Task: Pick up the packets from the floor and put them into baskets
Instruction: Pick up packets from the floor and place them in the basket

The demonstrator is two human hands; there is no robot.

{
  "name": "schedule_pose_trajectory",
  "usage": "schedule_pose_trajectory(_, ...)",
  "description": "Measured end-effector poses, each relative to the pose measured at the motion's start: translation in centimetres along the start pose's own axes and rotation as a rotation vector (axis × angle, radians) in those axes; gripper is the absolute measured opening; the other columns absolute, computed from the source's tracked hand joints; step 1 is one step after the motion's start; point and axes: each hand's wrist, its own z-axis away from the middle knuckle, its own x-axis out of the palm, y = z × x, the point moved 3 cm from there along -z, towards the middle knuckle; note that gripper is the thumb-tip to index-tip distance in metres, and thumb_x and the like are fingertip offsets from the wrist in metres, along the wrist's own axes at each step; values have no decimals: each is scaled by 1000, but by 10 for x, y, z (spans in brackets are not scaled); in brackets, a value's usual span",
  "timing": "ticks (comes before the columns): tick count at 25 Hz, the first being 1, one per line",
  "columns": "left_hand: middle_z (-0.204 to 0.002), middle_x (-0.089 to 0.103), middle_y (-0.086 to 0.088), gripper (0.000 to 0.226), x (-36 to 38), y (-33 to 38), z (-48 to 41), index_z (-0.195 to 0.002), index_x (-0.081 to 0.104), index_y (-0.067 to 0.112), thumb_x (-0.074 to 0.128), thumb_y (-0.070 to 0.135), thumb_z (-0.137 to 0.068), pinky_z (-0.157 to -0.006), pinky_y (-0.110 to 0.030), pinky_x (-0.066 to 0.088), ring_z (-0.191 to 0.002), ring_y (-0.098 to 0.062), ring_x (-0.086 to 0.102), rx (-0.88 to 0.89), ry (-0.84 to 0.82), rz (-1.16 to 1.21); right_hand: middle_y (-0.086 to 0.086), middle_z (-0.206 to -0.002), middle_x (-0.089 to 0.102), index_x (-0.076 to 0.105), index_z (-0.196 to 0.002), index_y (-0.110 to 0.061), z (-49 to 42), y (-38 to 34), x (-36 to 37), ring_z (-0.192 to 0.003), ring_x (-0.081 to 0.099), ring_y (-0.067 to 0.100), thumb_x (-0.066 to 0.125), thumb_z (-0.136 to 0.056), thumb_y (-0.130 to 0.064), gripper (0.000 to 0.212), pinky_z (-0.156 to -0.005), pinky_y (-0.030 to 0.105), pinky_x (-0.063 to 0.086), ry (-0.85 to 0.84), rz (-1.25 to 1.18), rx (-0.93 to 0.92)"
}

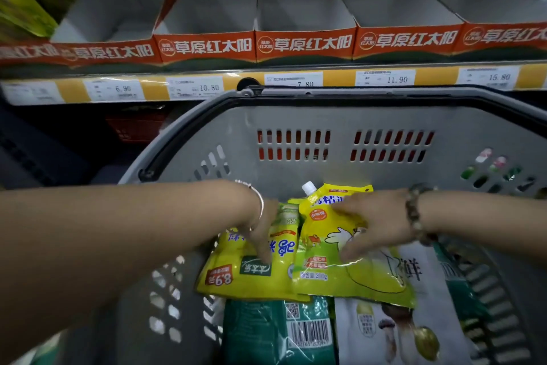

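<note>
- Two yellow pkts sit on top of the load inside the grey basket [177, 139]: a flat yellow packet [236, 276] on the left & a spouted yellow pouch [340, 270] just beside it on the right, edges overlapping.
- Left hand [260, 234]: fingers point down, straight, tips pressing on the flat yellow packet. Not wrapped round it, so released as far as I can see.
- Right hand [373, 231]: spread over the spouted yellow pouch, thumb & fingers on its top face. No curl under an edge shows, tho it's blurry; looks like resting, not gripping.
- Under those two, nearer the person: a green packet [266, 332] w/ barcode up & a white packet [399, 329] w/ mushrooms printed on it, side by side.
- Behind the basket: a shelf w/ orange-fronted cartons [305, 45] & price tags [384, 79] along its edge.
- Step, imo: tail end of a drop-off, both pkts down in the basket & the hands flattening them.
- Next move prob. calls for lifting both hands clear w/o dragging the slick pouches along, then reaching to the floor for more. Floor isn't in view, so can't say how many are left.
</note>
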Motion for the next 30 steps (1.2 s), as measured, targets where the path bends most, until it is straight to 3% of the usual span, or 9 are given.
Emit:
schedule_pose_trajectory(3,-135,50,-10,68,-27,-16,32,-137,39,12,60,48,-84,-97,-34,43,-120,-27,50,1,331,101,-3,-150,31,15,-147,-32,9,-13,-47,-132,38,18,47,-64,-78,100,-102,28,34,239,-91,0)
schedule_pose_trajectory(5,-129,55,-8,55,-39,-31,63,-131,46,17,58,45,-86,-94,-34,45,-116,-27,53,-1,604,257,-4,-145,40,21,-146,-31,14,-30,-72,-127,45,16,54,-69,-69,93,-99,27,37,424,-180,-41)
schedule_pose_trajectory(8,-130,55,-5,58,-38,-62,115,-136,42,23,62,36,-83,-96,-32,44,-116,-23,54,-2,917,494,-2,-135,51,31,-142,-28,12,-66,-105,-117,52,16,64,-71,-55,83,-97,28,41,596,-325,-144)
schedule_pose_trajectory(11,-128,56,-3,62,-18,-97,157,-138,41,24,65,31,-81,-97,-31,44,-114,-19,54,-82,1054,614,-4,-123,56,41,-137,-25,10,-115,-127,-106,57,13,62,-67,-54,78,-93,32,47,687,-387,-263)
schedule_pose_trajectory(14,-125,56,4,61,17,-129,191,-137,43,27,65,31,-80,-87,-19,39,-104,-9,55,-180,1093,674,-3,-121,58,47,-132,-23,6,-170,-136,-106,57,13,60,-66,-52,73,-93,30,45,716,-352,-382)
schedule_pose_trajectory(16,-124,55,8,59,45,-146,211,-135,43,29,62,35,-80,-83,-20,38,-101,-4,51,-256,1111,684,-3,-126,56,46,-133,-24,2,-205,-138,-112,54,12,61,-70,-51,69,-94,26,42,693,-292,-433)
schedule_pose_trajectory(20,-127,53,6,58,106,-173,237,-134,41,28,57,43,-81,-86,-26,42,-113,-12,52,-401,1118,578,-2,-129,54,43,-135,-23,-9,-273,-135,-115,52,13,62,-77,-49,66,-93,27,42,618,-167,-514)
schedule_pose_trajectory(24,-130,49,1,58,169,-198,246,-136,38,26,55,43,-83,-92,-36,45,-115,-21,52,-501,1064,590,-2,-127,54,40,-136,-23,-29,-343,-117,-111,53,15,61,-81,-50,65,-79,22,38,485,-5,-545)
schedule_pose_trajectory(30,-129,48,-5,58,260,-219,236,-134,40,22,51,44,-82,-88,-40,45,-112,-29,53,-637,958,654,8,-120,56,45,-126,-18,-86,-423,-38,-106,54,27,55,-83,-45,52,-74,28,42,293,280,-494)
